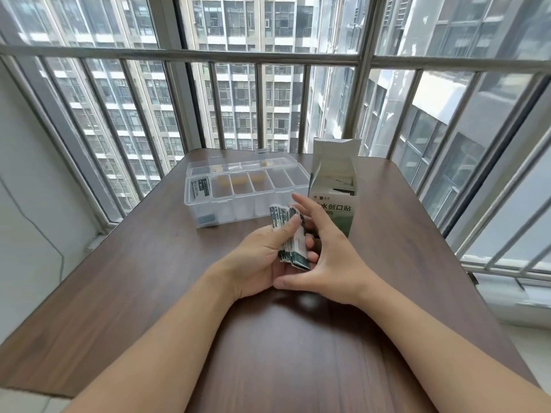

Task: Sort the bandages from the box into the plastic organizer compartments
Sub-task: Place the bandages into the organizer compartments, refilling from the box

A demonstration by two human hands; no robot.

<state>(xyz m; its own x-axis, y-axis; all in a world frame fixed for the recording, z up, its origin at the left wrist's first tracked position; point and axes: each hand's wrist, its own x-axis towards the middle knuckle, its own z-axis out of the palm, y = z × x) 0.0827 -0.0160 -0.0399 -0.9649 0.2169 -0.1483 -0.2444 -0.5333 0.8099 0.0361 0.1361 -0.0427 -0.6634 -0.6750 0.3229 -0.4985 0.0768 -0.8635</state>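
Pointing away, upright bandages

A dark brown wood-grain table fills the lower view. From nine through twelve to three o'clock runs a grey metal window railing; beyond it stand tall apartment blocks.

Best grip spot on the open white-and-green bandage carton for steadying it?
Probably the white-and-green bandage carton's mid body, across its narrow side walls, coming from the right. It stands upright with the top flaps open and packets poking out, so the top is poor. The clear plastic organizer crowds its left side.
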